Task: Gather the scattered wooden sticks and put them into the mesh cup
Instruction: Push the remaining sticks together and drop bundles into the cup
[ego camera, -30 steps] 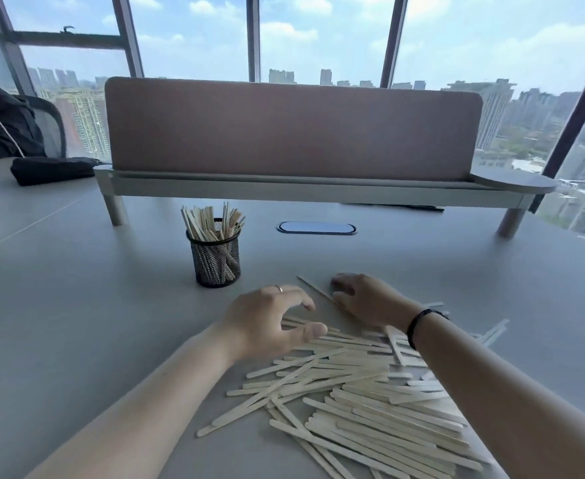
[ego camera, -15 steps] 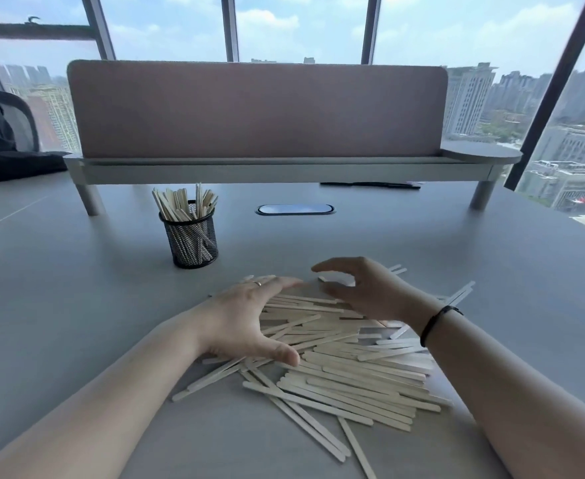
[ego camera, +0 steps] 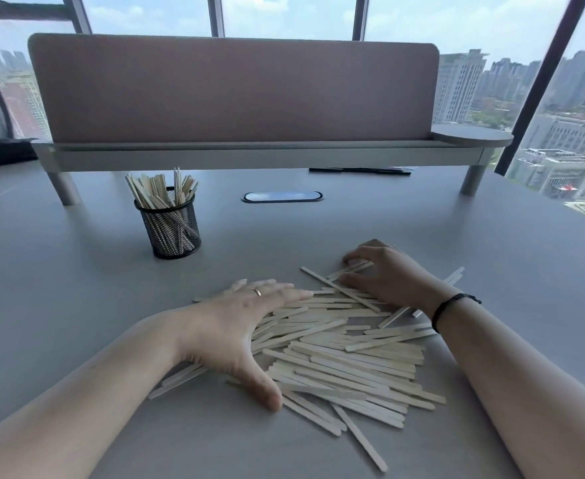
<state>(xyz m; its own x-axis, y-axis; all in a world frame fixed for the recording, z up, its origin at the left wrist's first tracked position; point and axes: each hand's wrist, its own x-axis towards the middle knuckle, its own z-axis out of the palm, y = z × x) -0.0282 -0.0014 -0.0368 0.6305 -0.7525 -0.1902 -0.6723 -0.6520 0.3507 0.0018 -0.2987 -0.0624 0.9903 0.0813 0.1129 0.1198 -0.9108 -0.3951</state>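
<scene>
A loose heap of pale wooden sticks (ego camera: 346, 354) lies spread on the grey table in front of me. My left hand (ego camera: 236, 326) lies flat and spread on the heap's left side, palm down, a ring on one finger. My right hand (ego camera: 384, 274) curls over the far right edge of the heap, fingertips on a few sticks, none lifted. A black mesh cup (ego camera: 172, 226) stands upright to the far left of the heap, with several sticks standing in it.
A pink divider panel (ego camera: 232, 91) on a raised grey shelf (ego camera: 249, 150) crosses the table's back. A cable grommet (ego camera: 282, 196) sits in the table behind the heap. Dark pens (ego camera: 360, 170) lie under the shelf. A dark bag (ego camera: 1, 153) is at far left.
My left hand has flattened and spread over the heap's left side. My right hand dropped onto the far sticks. The view shifted so the cup sits farther left.
</scene>
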